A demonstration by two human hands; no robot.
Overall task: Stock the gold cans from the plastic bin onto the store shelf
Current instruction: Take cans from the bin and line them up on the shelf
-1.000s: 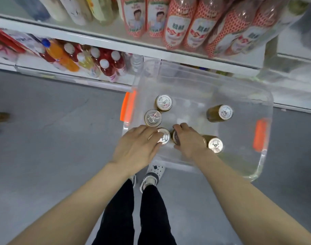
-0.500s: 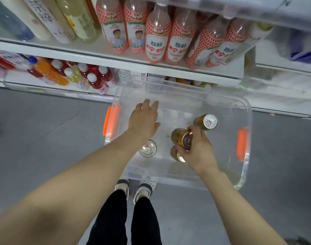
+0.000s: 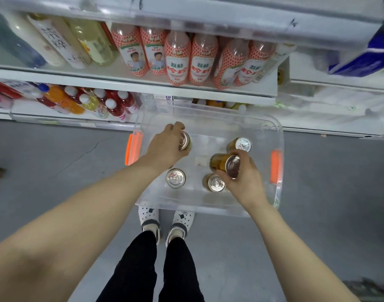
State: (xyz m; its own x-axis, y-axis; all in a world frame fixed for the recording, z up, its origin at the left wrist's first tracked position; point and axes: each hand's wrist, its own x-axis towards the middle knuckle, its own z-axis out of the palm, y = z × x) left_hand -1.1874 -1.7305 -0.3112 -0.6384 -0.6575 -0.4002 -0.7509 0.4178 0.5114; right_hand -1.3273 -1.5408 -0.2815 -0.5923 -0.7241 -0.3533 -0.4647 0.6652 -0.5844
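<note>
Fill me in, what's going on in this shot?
A person is standing over a clear plastic bin on the floor, in front of a store shelf of bottled drinks. The left hand grips a far-left gold can, and the right hand holds a tilted gold can. Both cans are over the bin, not at the shelf. Three others stand loose inside: a near-left can, a near-middle can and a far-right can.
</note>
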